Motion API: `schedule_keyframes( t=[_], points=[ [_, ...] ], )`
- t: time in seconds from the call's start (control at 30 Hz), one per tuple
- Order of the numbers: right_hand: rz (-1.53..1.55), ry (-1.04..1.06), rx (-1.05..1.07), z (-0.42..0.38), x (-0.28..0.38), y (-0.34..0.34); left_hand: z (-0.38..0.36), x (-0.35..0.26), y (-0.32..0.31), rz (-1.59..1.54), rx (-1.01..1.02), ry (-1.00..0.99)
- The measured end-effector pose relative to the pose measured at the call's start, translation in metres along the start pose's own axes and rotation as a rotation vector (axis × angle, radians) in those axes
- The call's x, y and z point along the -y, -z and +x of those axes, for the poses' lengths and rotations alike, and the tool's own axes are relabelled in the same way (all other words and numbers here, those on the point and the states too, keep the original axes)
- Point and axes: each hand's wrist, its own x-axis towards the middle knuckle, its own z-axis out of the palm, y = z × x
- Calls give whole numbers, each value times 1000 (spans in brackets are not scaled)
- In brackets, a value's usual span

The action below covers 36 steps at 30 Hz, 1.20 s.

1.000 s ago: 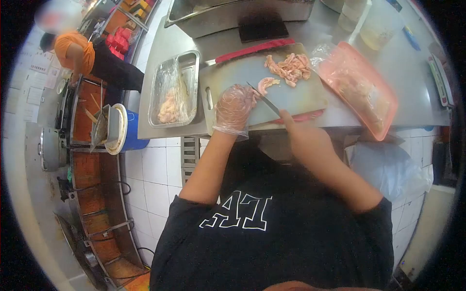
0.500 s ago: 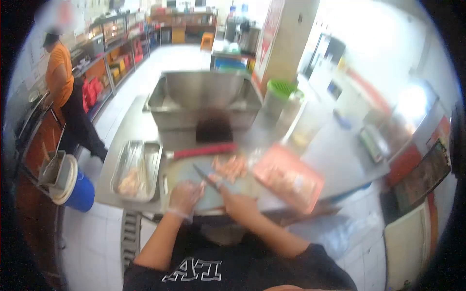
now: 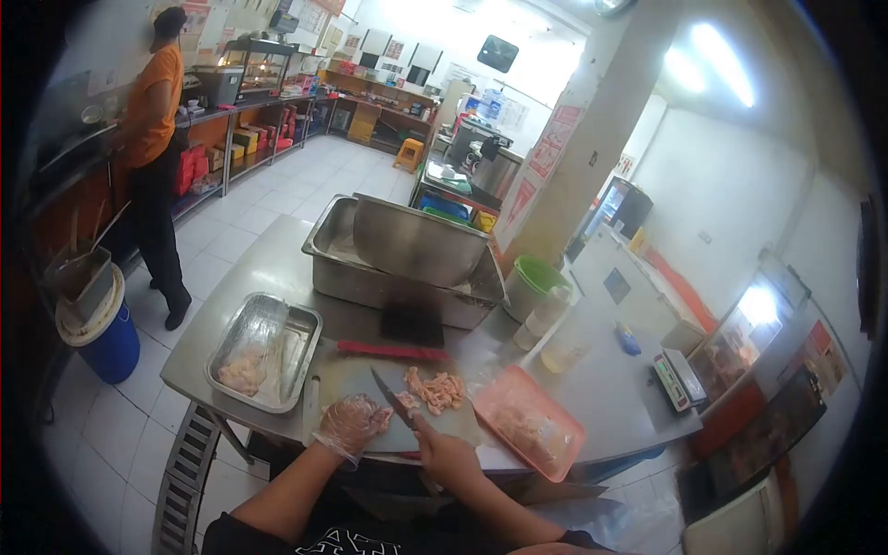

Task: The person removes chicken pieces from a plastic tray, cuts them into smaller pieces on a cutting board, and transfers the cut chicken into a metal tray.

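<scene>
My left hand point(image 3: 348, 422), in a clear plastic glove, has its fingers curled over a piece of raw meat point(image 3: 382, 420) on the pale cutting board point(image 3: 344, 376). A knife point(image 3: 392, 396) is gripped by its handle in my right hand point(image 3: 450, 455), its blade pointing up and to the left beside that piece. Just beyond the blade lies a pile of cut meat strips point(image 3: 438, 390). A long red-handled or red-edged object point(image 3: 388, 350) rests along the board's far edge.
Left of the board stands a metal tray point(image 3: 310, 356) with raw meat and plastic film; a pink tray point(image 3: 572, 446) with meat sits right. Behind are a large steel container point(image 3: 370, 277), a green-rimmed bucket point(image 3: 538, 277) and a scale point(image 3: 678, 379). A person in orange point(image 3: 155, 111) stands far left.
My view has tilted upward and rotated, so the scene sits differently and is sharper. Both hands stay at the board with knife and meat. The person on the left appears more upright.
</scene>
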Motion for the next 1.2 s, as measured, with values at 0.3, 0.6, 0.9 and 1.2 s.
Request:
schedule_keyframes(
  t=[0.3, 0.6, 0.9, 1.2],
  points=[
    [-74, -56, 312, -24, -10, 7, -1, 9, -18, 179, -29, -32],
    [-118, 70, 189, -72, -21, 29, 5, 21, -19, 268, 181, -145],
    [35, -50, 244, -55, -27, 31, 10, -1, -4, 95, 128, 153],
    [65, 4, 145, 15, -6, -15, 10, -12, 4, 20, 147, -139]
  ],
)
